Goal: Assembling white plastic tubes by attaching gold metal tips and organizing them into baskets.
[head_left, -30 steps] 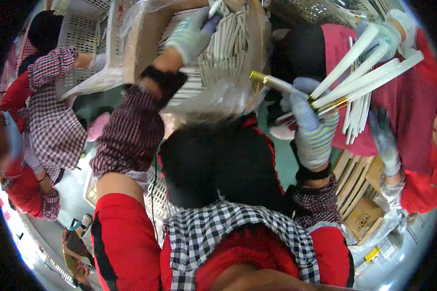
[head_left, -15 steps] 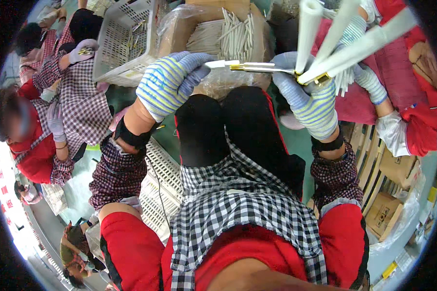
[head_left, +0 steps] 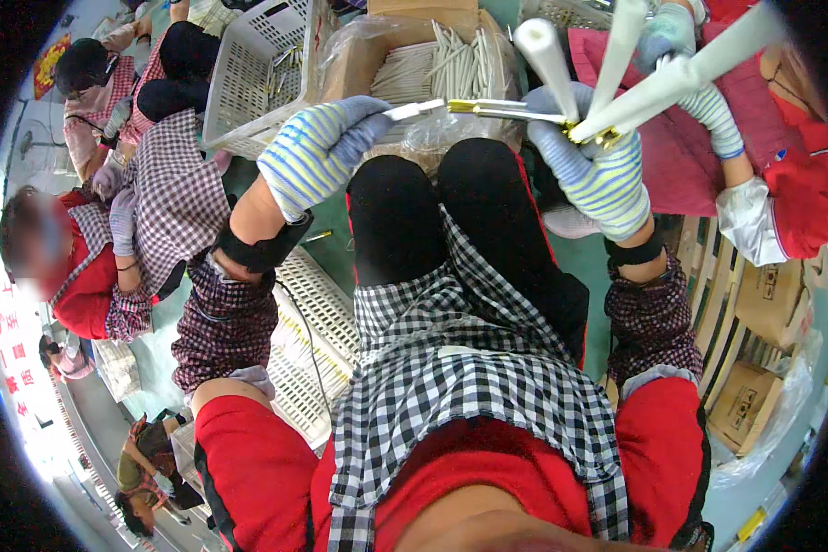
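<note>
Both my hands wear blue-and-white striped knit gloves with yellow lines. My left hand (head_left: 317,156) pinches a short white tube (head_left: 416,110) that points to the right. My right hand (head_left: 598,166) is closed around several thin metal rods with gold-coloured ends (head_left: 460,106), pointing left. The tube's end lies very close to the rods' gold tips; whether they touch I cannot tell. Out of the same hand several longer white tubes (head_left: 639,97) fan up and to the right, with gold pieces at their lower ends. My fingers hide part of the bundle.
Ahead stands a cardboard box (head_left: 350,72) lined with clear plastic, holding many white tubes. Left of it is a white crate (head_left: 235,101) with metal pieces. Another crate (head_left: 294,396) sits by my left side. Co-workers sit left and right; a gloved hand (head_left: 713,115) is near my right.
The tube in my left hand has drawn slightly back from the rods, with more of it showing beyond my fingers. The view has shifted a little, and the long tubes tilt differently.
</note>
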`<state>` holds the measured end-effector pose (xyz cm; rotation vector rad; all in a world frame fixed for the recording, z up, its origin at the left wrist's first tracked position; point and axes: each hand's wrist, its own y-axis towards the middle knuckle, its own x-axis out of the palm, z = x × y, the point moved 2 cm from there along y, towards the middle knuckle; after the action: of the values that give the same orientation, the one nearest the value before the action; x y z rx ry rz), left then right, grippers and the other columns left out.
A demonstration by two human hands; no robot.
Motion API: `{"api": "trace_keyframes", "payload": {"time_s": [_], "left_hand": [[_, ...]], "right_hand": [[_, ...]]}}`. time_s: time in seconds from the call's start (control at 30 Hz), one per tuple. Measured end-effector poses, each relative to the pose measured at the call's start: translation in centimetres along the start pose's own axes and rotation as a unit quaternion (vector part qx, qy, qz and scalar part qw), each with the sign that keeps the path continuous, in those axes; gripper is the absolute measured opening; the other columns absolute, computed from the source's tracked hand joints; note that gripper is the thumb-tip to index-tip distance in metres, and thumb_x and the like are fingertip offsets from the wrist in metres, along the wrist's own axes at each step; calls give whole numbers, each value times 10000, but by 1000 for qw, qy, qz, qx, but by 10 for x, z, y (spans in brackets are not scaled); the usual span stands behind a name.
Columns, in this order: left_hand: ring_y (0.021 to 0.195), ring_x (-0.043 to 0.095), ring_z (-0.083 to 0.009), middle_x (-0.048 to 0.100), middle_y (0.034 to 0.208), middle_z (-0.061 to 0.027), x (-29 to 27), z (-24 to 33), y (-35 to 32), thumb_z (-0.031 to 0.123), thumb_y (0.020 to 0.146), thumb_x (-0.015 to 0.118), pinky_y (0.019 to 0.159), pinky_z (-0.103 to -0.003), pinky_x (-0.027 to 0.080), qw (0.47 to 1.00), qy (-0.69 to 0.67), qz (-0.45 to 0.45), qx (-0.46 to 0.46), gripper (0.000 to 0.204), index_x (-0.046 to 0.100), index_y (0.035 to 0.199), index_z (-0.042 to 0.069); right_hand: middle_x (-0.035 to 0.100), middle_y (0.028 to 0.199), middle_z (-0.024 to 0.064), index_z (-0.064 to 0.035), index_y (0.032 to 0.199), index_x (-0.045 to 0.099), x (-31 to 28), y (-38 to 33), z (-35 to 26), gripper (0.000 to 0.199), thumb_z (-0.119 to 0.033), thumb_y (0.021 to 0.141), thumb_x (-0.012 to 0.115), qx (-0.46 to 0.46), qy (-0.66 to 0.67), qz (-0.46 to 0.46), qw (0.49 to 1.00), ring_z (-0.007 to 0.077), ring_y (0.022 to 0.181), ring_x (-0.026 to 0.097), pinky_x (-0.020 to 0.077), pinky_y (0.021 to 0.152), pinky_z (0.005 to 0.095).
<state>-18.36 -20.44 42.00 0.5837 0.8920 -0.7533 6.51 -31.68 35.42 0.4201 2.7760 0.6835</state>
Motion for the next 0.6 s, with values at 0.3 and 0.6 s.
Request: {"api": "trace_keyframes", "payload": {"time_s": [0.3, 0.6], "left_hand": [[782, 592, -185, 637, 894, -112, 8, 3, -3, 165, 922, 544, 719, -294, 476, 994, -37, -72, -72, 238, 610, 1077, -3], [637, 509, -71, 603, 746, 10, 17, 3, 0, 263, 932, 535, 579, -209, 403, 931, -254, -195, -174, 297, 645, 1040, 8]], "right_hand": [[665, 922, 52, -31, 1029, 628, 0, -9, 8, 229, -83, 812, 683, 14, 34, -12, 999, 132, 850, 620, 487, 758, 278], [620, 931, 75, -173, 1080, 618, -5, -5, 11, 415, -270, 679, 666, -267, -317, -60, 908, 272, 826, 600, 454, 689, 394]]}}
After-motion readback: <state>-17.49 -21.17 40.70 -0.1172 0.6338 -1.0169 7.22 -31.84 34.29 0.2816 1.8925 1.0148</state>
